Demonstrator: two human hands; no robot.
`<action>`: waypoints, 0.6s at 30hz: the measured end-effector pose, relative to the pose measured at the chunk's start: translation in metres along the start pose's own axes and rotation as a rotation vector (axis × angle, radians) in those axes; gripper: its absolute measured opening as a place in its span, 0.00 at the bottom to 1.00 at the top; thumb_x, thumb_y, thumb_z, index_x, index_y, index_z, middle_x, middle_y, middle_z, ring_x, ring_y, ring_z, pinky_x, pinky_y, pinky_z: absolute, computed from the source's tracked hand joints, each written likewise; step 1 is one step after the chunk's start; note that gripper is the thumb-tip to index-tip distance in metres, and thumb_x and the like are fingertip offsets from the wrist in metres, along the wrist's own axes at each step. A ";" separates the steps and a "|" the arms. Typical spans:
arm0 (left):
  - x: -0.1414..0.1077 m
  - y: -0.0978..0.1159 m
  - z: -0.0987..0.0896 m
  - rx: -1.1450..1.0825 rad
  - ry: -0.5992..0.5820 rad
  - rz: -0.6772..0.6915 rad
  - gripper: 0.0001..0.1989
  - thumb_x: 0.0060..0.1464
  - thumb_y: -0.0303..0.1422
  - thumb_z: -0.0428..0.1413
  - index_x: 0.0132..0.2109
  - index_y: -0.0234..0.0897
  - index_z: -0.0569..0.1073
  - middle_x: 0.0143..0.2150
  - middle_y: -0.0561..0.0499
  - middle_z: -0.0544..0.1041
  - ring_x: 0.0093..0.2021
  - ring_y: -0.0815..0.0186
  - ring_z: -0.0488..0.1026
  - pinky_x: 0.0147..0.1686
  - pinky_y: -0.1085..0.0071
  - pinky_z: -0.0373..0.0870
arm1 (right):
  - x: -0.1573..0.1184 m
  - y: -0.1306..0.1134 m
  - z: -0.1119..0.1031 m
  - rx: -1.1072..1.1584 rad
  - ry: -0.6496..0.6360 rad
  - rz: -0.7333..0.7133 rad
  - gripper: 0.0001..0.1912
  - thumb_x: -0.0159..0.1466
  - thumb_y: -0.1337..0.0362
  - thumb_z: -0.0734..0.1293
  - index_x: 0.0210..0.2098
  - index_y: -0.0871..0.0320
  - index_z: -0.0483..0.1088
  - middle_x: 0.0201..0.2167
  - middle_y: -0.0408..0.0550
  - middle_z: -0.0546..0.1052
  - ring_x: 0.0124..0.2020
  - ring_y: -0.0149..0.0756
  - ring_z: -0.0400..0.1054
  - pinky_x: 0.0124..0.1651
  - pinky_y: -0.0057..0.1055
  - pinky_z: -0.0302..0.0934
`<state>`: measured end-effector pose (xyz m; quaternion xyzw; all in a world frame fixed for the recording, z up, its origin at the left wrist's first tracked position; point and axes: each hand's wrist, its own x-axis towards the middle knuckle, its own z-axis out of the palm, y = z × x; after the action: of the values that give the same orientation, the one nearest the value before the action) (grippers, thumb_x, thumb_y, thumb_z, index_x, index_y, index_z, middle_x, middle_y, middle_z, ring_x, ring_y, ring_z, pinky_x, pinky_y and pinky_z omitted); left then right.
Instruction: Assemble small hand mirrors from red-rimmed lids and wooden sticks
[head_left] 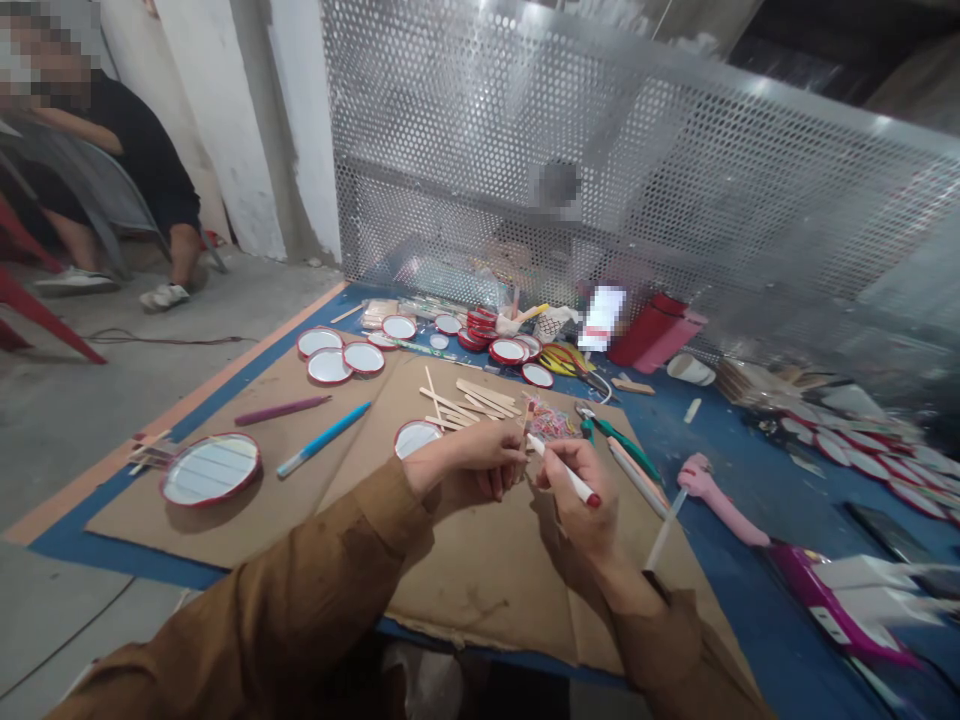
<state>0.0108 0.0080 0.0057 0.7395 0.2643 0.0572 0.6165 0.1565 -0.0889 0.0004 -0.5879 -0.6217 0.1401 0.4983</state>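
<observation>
Head view gives me both hands above the middle of the tan cardboard sheet (480, 575), which lies on the blue table (750, 610). I have the left hand (491, 455) closed, its fingers seeming to pinch a short, flat, brownish wooden stick (529, 415); the knuckles hide part of that hold. The right hand (589, 495) grips a slim white marker pen with a red end (574, 478), its tip just beside the stick; whether they touch, I cannot tell.

I judge this to be marking work. To do it well, I'd keep the stick firm, brace the right hand against the left, press lightly and keep the left fingers clear of the tip.

Toward the sheet's far edge lie loose pale wooden sticks (472, 402) and, near its far right corner, a tangle of thin multicoloured bands (551, 418). A round white disc with a red rim (415, 438) sits partly behind the left wrist.
</observation>
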 end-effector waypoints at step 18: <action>0.000 0.000 0.000 -0.015 -0.005 0.006 0.11 0.59 0.26 0.46 0.28 0.33 0.66 0.18 0.54 0.72 0.17 0.69 0.73 0.17 0.77 0.70 | 0.000 0.000 -0.001 -0.004 -0.007 -0.005 0.10 0.65 0.56 0.62 0.32 0.56 0.67 0.24 0.43 0.72 0.25 0.34 0.66 0.30 0.30 0.60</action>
<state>0.0105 0.0078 0.0055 0.7359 0.2601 0.0590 0.6223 0.1568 -0.0890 0.0011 -0.5870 -0.6249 0.1396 0.4953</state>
